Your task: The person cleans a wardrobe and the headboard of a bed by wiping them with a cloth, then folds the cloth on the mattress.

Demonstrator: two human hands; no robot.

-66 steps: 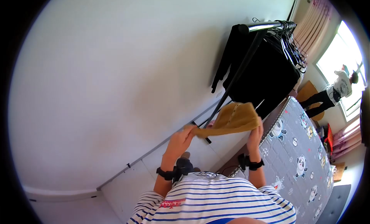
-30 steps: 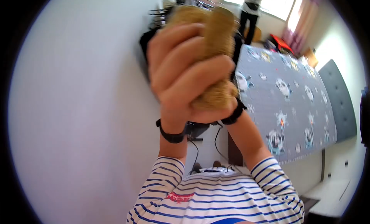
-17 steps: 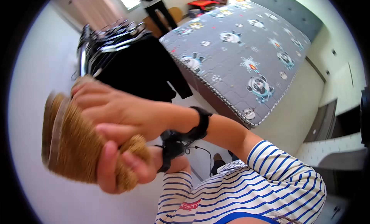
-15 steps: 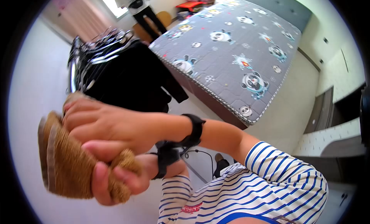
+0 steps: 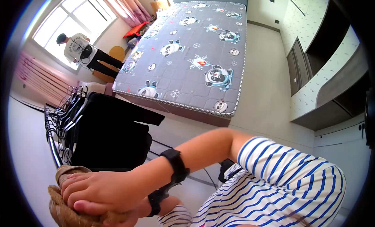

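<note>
My right hand [image 5: 97, 190] is closed over a brown cloth [image 5: 58, 209] at the lower left, its thumb folded below the fingers. My left hand [image 5: 134, 216] is just beneath it, largely covered by the right hand and cut off by the lower edge; its fingers cannot be made out now. A rolled part of the cloth sticks up beyond my right fingers, close to the metal rail [image 5: 54, 149] of a clothes rack. Black garments [image 5: 111, 129] hang there on hangers [image 5: 66, 117]. Both wrists wear black bands.
Beyond the rack, a bed with a grey panda-print mattress [image 5: 179, 67] fills the upper middle. Another person [image 5: 80, 49] stands by the window [image 5: 70, 22] at the upper left. A cabinet with dark shelves [image 5: 328, 35] lines the right side.
The view has swung, so the bed and rack sit further left and the window shows more fully. Both hands and the cloth are lower in view, with my left hand more hidden.
</note>
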